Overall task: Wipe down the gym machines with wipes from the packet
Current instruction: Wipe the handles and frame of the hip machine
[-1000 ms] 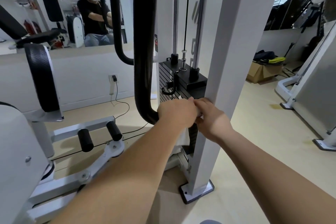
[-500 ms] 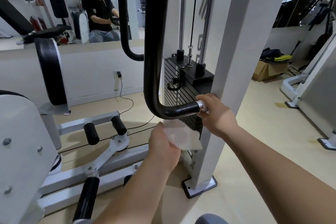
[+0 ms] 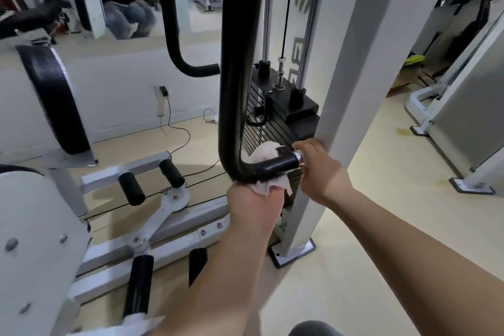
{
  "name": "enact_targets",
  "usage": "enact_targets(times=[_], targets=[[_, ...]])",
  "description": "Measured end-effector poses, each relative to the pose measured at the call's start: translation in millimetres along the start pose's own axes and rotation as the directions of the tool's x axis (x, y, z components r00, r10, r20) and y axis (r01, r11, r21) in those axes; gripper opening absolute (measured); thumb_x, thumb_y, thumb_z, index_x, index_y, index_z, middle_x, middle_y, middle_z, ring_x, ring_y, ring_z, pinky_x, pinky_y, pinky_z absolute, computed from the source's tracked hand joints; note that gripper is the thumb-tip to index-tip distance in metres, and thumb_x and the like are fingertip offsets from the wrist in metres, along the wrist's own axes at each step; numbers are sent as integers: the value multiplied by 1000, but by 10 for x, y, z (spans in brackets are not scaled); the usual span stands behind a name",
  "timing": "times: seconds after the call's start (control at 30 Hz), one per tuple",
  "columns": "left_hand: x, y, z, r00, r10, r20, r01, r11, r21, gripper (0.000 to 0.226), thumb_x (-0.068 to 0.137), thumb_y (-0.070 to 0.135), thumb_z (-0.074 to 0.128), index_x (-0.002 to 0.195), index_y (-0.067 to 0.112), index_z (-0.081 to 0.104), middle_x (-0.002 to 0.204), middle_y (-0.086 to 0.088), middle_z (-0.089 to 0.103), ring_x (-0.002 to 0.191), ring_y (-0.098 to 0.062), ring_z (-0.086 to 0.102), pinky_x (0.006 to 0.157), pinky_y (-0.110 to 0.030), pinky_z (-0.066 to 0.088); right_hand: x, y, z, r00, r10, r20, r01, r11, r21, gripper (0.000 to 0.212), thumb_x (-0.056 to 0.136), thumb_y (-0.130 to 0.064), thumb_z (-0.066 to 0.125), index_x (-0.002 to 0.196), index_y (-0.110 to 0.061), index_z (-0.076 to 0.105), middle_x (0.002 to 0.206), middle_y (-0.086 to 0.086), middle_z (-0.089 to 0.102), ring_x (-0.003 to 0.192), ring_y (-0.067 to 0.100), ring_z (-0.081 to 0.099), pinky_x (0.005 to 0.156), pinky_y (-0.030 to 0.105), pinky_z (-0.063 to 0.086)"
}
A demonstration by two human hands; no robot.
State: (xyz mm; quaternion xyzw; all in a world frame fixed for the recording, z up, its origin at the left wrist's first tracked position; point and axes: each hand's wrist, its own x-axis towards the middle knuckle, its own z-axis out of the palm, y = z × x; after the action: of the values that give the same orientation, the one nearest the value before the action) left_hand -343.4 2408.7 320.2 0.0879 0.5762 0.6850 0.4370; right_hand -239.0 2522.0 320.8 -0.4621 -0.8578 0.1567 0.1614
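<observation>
- Left hand: grip closed from below on a white wipe. The wipe is wrapped round the lower bend of the black handle bar and shows both above and under it.
- Right hand: grip curled round the bar's free end at the chrome cap, apparently steadying it.
- Just behind the bar: black weight stack with its guide rods. White post is just beside the right hand; contact cannot be told.
- Further out: foot rollers on the white frame to the left, and a mirror on the far wall.
- Progress (judgement): wiping is under way on this one bar, at its lowest part. Its long upright run, the second bar behind and the other machines show no sign either way, so most of the job is probably left.
- Packet: not in view.
- Writing: grey letters on the panel behind the rods, partly hidden; perhaps "BE", not readable whole. Striped logo above. No other label is legible.
</observation>
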Motion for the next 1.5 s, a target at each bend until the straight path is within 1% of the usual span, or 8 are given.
enact_targets(times=[0.13, 0.27, 0.43, 0.57, 0.83, 0.9, 1.17, 1.5], targets=[[-377, 361, 11, 955, -71, -289, 101, 991, 89, 32, 94, 45, 64, 76, 18, 57, 64, 14, 50, 79, -5, 67, 52, -6, 29, 15, -177, -282, 959, 112, 262, -73, 985, -153, 81, 90, -7, 57, 161, -27, 22, 166, -8, 21, 127, 26, 59, 98, 36, 49], [-794, 803, -115, 948, -233, -219, 238, 971, -5, 44, 86, 50, 73, 66, 16, 54, 53, 13, 47, 53, 2, 57, 51, -6, 37, 16, -431, -701, 835, 196, 515, -97, 972, -214, 89, 94, -5, 46, 165, -29, -2, 171, -15, -9, 152, 21, 33, 118, 37, 38], [-1155, 1676, -362, 843, -528, -100, 404, 746, -529, 38, 106, 37, 46, 113, 5, 65, 82, -13, 75, 91, -29, 66, 99, -33, 49, -365, -983, -1081, 789, 344, 509, -439, 895, 78, 58, 101, -23, 54, 156, -28, 38, 156, 6, 48, 133, 31, 55, 109, 42, 47], [-1677, 2657, -247, 776, -615, -141, 472, 715, -516, 30, 109, 30, 46, 117, 8, 65, 78, -14, 77, 85, -27, 70, 74, -36, 55, -552, -1815, -1736, 640, 443, 628, -764, 455, 457, 12, 101, -18, 59, 100, -15, 71, 104, 15, 74, 80, 32, 72, 75, 42, 57], [-2503, 3658, -309, 817, -577, 7, 536, 755, -377, 38, 103, 38, 55, 119, 7, 69, 94, -13, 80, 89, -30, 74, 86, -41, 59, -710, -2690, -2909, 567, 118, 815, -820, 174, 545, 94, 96, -81, 16, 123, -13, 75, 117, 16, 76, 109, 34, 73, 88, 46, 57], [-2702, 3731, -450, 840, -543, -13, 515, 804, -296, 37, 103, 39, 55, 122, 10, 69, 106, -13, 79, 90, -30, 78, 72, -40, 61, -775, -2824, -3009, 581, 44, 813, -803, 191, 564, 94, 92, -85, 22, 123, -14, 75, 118, 15, 76, 111, 32, 72, 91, 47, 56], [-3398, 3614, -1165, 863, -383, -329, 330, 921, -207, 51, 83, 42, 78, 130, 25, 66, 125, 1, 74, 121, -24, 65, 110, -50, 46, -1223, -3458, -2781, 670, -89, 737, -620, 480, 621, 20, 94, -28, 74, 105, -12, 77, 102, 4, 80, 105, 27, 74, 97, 49, 56], [-4329, 3978, -2656, 804, -202, -559, 115, 976, -186, 20, 99, 15, 60, 113, 17, 75, 106, -8, 79, 92, -21, 74, 71, -31, 54, -1934, -5190, -2375, 574, -260, 776, -504, 635, 585, 25, 100, -32, 66, 111, -11, 74, 103, 6, 79, 101, 24, 74, 91, 43, 59]])
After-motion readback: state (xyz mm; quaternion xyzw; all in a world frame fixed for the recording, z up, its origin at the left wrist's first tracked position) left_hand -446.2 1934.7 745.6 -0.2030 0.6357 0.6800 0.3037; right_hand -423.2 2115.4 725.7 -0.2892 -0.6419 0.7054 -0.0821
